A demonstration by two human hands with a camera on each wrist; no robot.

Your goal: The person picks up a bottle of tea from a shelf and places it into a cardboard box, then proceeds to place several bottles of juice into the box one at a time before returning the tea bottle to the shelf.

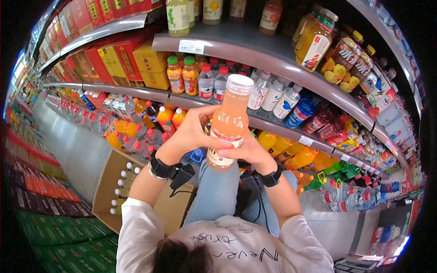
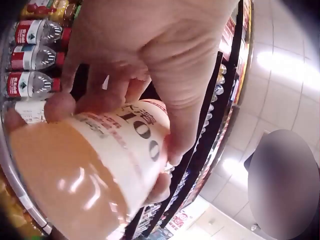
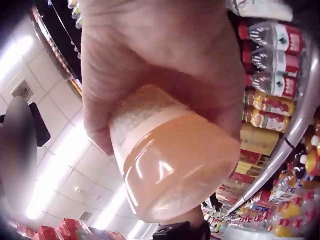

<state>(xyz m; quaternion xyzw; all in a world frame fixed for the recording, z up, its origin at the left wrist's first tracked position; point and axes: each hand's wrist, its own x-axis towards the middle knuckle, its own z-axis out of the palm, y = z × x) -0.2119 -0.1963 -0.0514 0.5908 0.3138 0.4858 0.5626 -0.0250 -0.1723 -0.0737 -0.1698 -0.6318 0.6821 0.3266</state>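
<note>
A bottle of pinkish-orange drink (image 1: 230,113) with a clear-white cap and a pale label is held up in front of the shelves, cap end up in the head view. My left hand (image 1: 193,132) grips it from the left, thumb across the label. From the right, my right hand (image 1: 251,148) grips its lower part, thumb near the other one. In the left wrist view, the bottle (image 2: 75,170) lies within the curled left hand (image 2: 150,55). The right wrist view has the bottle's base end (image 3: 175,165) below the right hand (image 3: 165,55), whose far fingers are hidden.
An open cardboard box (image 1: 102,191) with several white-capped bottles stands on the floor at left. An upper shelf (image 1: 236,43) holds a similar pinkish bottle (image 1: 271,17) and yellow drinks. Small water and juice bottles line the shelf (image 1: 205,101) behind the hands.
</note>
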